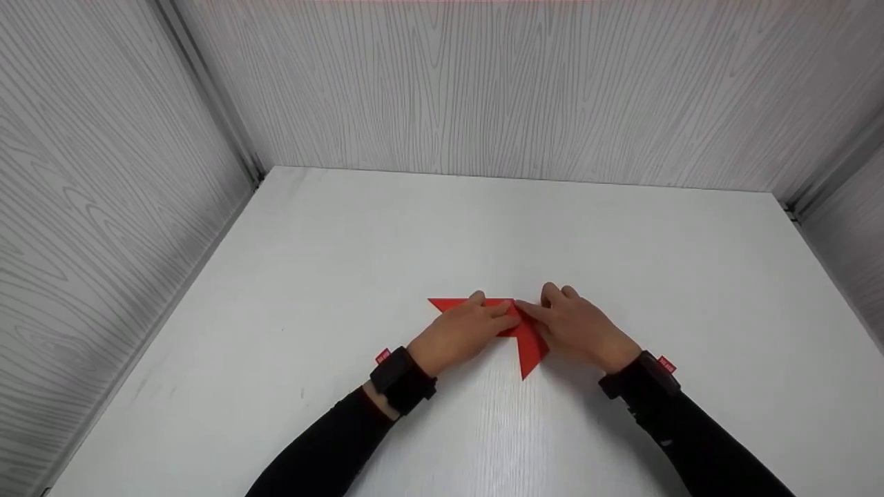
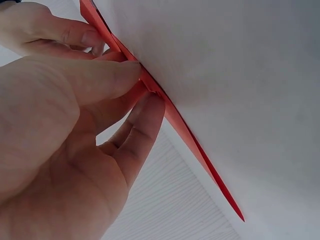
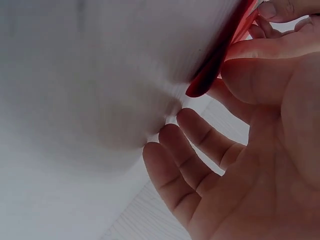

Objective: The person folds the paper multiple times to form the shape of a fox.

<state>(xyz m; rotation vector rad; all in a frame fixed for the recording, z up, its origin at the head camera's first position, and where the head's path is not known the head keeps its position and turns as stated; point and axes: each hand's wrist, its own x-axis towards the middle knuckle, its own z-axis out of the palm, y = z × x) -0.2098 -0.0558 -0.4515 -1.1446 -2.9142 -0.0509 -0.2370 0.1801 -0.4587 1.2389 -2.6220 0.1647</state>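
Folded red paper [image 1: 530, 351] pressed against white tabletop [image 1: 345, 241]

The red paper is held down near the middle of the white tabletop, with one sharp corner pointed left and another toward the wearer. Its left part is covered by the left hand [image 1: 464, 330], whose fingers are left unclenched, thumb and fingertips kept apart and pressed on the paper. The folded right part is touched by the thumb and index finger of the right hand [image 1: 583, 328]; this hand is likewise spread, with its other three fingertips rested on the tabletop beside the paper. Pale light and fine grain are shown by the surface below the hands. It is enclosed by a back panel [image 1: 518, 90], a left panel [image 1: 83, 207] and a right panel [image 1: 853, 207], all patterned in grey wood grain. The forearms are covered by black sleeves [image 1: 324, 442], and a black band [image 1: 402, 379] is strapped to each wrist.
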